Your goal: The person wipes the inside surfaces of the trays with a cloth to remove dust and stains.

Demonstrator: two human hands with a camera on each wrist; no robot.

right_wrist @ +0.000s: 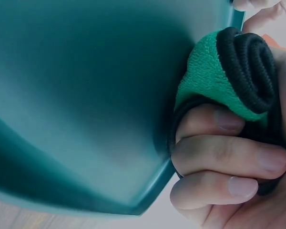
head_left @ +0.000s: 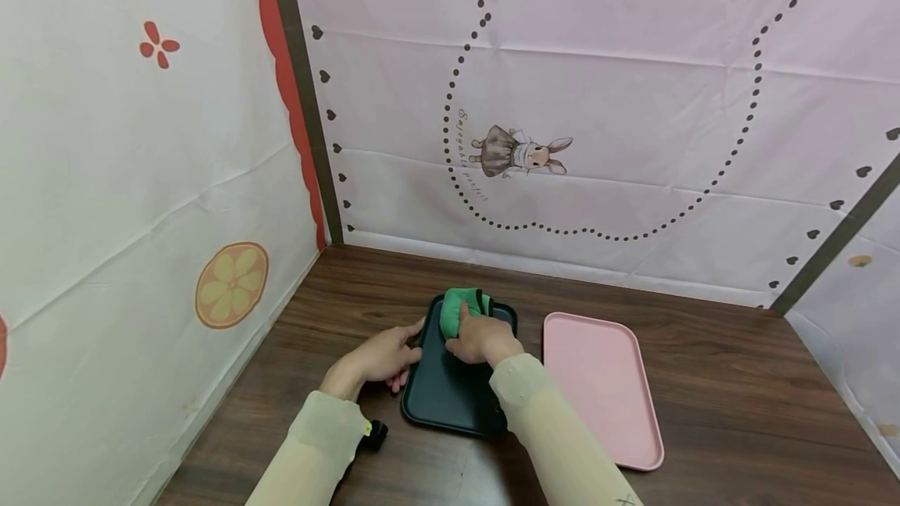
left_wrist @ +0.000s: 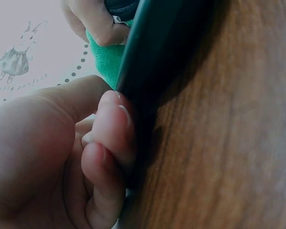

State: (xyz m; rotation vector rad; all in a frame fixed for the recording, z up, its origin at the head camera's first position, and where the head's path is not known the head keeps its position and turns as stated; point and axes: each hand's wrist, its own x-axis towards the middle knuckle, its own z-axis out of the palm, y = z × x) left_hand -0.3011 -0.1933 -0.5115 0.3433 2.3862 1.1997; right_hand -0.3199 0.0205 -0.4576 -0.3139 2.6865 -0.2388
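Note:
A dark green tray (head_left: 450,397) lies on the table in the head view. My left hand (head_left: 380,355) pinches its left rim, with the thumb at the rim and the other fingers curled against the side in the left wrist view. My right hand (head_left: 485,339) grips a folded green cloth (head_left: 451,314) with black edging and holds it against the far part of the tray. In the right wrist view, several fingers (right_wrist: 224,152) curl round the cloth (right_wrist: 205,71), whose rolled black edge faces the camera. The palm side under the cloth is partly hidden.
A pink tray (head_left: 601,389) lies to the right of the dark one, close to my right forearm. A small black object (head_left: 376,435) shows beside my left sleeve. Printed fabric walls (head_left: 598,100) enclose the wooden table (head_left: 738,389) at the back and sides.

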